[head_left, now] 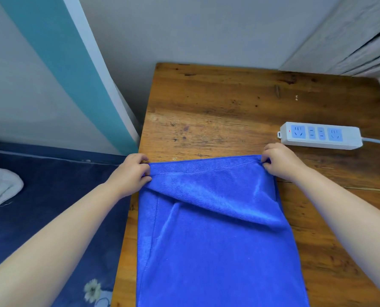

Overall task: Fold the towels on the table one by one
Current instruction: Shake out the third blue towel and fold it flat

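A blue towel (218,235) lies lengthwise on the wooden table (229,103), running from the near edge toward the middle. My left hand (130,173) pinches its far left corner. My right hand (277,161) pinches the far right corner. The far edge is lifted off the layer beneath, and a loose fold sags diagonally between my hands. The towel's near end runs out of the bottom of the view.
A white power strip (321,135) with blue sockets lies on the table just beyond my right hand, its cable leading off right. A dark blue bedcover (51,196) lies left of the table. Walls close the back, with stacked grey material (362,45) at the right.
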The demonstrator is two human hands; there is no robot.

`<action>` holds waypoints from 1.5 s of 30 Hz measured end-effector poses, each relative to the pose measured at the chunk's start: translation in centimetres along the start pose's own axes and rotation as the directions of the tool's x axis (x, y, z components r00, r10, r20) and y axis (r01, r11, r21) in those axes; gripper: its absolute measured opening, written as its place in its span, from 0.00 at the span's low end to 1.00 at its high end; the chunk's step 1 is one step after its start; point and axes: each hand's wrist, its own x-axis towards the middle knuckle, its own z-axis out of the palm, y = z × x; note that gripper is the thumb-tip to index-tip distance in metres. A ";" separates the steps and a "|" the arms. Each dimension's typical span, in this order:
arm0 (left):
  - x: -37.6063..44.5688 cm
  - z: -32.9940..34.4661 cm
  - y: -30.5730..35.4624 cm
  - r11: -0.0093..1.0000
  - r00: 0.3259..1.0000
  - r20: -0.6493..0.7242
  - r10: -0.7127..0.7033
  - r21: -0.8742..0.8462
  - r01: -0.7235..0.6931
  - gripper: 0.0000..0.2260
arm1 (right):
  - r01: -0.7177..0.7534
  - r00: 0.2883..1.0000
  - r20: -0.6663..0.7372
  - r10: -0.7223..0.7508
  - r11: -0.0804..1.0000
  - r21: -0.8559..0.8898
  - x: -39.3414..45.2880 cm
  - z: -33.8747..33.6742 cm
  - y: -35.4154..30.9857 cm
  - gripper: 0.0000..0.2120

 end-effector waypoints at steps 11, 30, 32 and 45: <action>1.1 -0.8 0.6 0.981 0.982 0.110 -0.152 -0.103 0.163 0.04 | -0.099 0.994 0.055 0.089 0.971 0.218 -0.9 -2.2 0.7 0.04; 0.1 0.0 2.6 1.000 0.992 0.129 0.001 -0.027 0.003 0.05 | -0.094 0.995 -0.008 0.096 0.985 0.144 -4.5 0.0 -0.3 0.03; -0.2 0.7 2.8 0.999 0.997 0.080 0.017 -0.049 -0.014 0.06 | -0.091 0.995 -0.016 0.094 0.986 0.139 -5.0 0.3 -0.3 0.03; -2.9 -1.9 1.7 0.994 0.994 -0.102 -0.038 -0.104 0.027 0.09 | -0.176 0.952 -0.202 0.231 0.950 0.259 -7.2 0.5 -0.6 0.04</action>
